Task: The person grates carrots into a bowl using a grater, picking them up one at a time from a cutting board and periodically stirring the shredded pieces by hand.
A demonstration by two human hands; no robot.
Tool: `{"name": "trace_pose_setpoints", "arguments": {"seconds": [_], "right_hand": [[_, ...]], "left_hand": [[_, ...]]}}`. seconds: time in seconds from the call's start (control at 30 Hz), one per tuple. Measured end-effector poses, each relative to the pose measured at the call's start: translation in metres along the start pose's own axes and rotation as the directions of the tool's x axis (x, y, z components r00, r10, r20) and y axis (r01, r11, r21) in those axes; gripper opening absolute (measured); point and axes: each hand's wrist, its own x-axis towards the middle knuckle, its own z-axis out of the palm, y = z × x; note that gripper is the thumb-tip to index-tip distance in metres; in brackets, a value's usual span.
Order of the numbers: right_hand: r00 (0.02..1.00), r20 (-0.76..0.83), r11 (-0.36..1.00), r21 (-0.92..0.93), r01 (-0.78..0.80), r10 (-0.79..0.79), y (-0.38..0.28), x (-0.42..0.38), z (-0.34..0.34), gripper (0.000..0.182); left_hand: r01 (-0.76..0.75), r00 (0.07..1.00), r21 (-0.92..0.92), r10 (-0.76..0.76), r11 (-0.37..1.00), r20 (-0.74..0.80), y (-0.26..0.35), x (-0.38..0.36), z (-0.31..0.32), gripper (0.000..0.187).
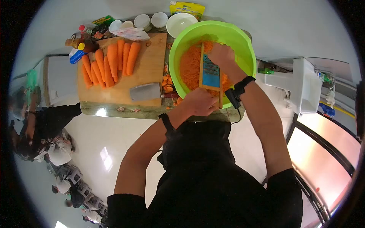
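My left hand (200,102) is closed round the near end of a wooden-framed grater (211,76) with a blue metal plate. The grater slants down into a large green basin (175,72). Inside the basin lies a heap of shredded carrot (189,66). My right hand (222,55) is in a fist over the upper part of the grater; whatever it holds is hidden under the fingers. Left of the basin, whole peeled carrots (112,60) lie side by side on a wooden cutting board (148,57), with a cleaver (145,92) near its front edge.
Carrot scraps (167,83) lie between board and basin. Along the back stand a white bowl (181,25), small white cups (142,21), a yellow packet (188,9) and bottles (88,47). A sink (306,87) is at the right; a person (45,121) is at the left.
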Motion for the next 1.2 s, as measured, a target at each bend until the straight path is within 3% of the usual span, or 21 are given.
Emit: {"name": "trace_pose_setpoints", "arguments": {"seconds": [0.17, 0.27, 0.37, 0.43, 0.6, 0.7, 0.77, 0.87, 1.07, 1.13, 1.2], "right_hand": [[0.995, 0.012, 0.995, 0.023, 0.095, -0.095, -0.006, -0.063, -0.015, 0.031], [0.996, 0.032, 0.994, 0.068, 0.085, -0.087, -0.015, -0.123, -0.036, 0.029], [0.997, 0.037, 0.992, 0.116, 0.056, -0.061, -0.014, -0.150, -0.040, 0.028], [0.994, 0.055, 0.993, 0.084, 0.085, -0.090, -0.006, -0.151, -0.027, 0.028], [0.996, -0.024, 0.995, 0.043, 0.086, -0.085, -0.009, -0.119, -0.017, 0.029], [0.999, -0.030, 0.999, 0.009, 0.040, -0.040, -0.006, -0.103, -0.007, 0.028], [0.997, -0.060, 0.998, -0.021, 0.051, -0.052, -0.004, -0.079, -0.005, 0.027], [0.995, -0.088, 0.999, 0.020, 0.045, -0.043, -0.002, -0.055, -0.001, 0.028], [0.990, -0.117, 0.997, -0.033, 0.071, -0.075, 0.004, 0.004, 0.027, 0.035], [0.999, -0.012, 0.996, -0.077, 0.040, -0.041, 0.005, 0.007, 0.020, 0.040], [0.996, -0.066, 0.997, -0.040, 0.061, -0.064, 0.010, -0.006, 0.012, 0.037]], "left_hand": [[0.066, 0.982, 0.002, -0.065, 0.998, 0.175, 0.003, 0.006, -0.009, 0.033], [-0.023, 0.998, 0.004, 0.023, 1.000, 0.051, -0.012, 0.007, 0.024, 0.034], [-0.012, 0.989, 0.010, 0.010, 1.000, 0.149, -0.005, 0.006, 0.007, 0.036], [-0.014, 0.994, -0.021, 0.016, 1.000, 0.106, -0.007, 0.007, 0.012, 0.034], [-0.056, 0.998, -0.058, 0.055, 0.997, -0.029, -0.013, 0.007, 0.021, 0.032], [-0.008, 0.999, -0.075, 0.011, 0.997, 0.040, -0.011, 0.008, 0.026, 0.032], [0.003, 0.997, 0.029, -0.005, 1.000, 0.071, -0.006, 0.008, 0.012, 0.032], [0.066, 0.993, -0.073, -0.058, 0.995, 0.104, 0.004, 0.006, -0.012, 0.034], [0.107, 0.994, -0.165, -0.101, 0.980, 0.045, -0.001, 0.014, -0.002, 0.044], [0.177, 0.983, -0.187, -0.166, 0.966, 0.077, 0.003, 0.015, -0.003, 0.044], [0.219, 0.974, -0.200, -0.204, 0.955, 0.093, 0.003, 0.023, -0.009, 0.044]]}}
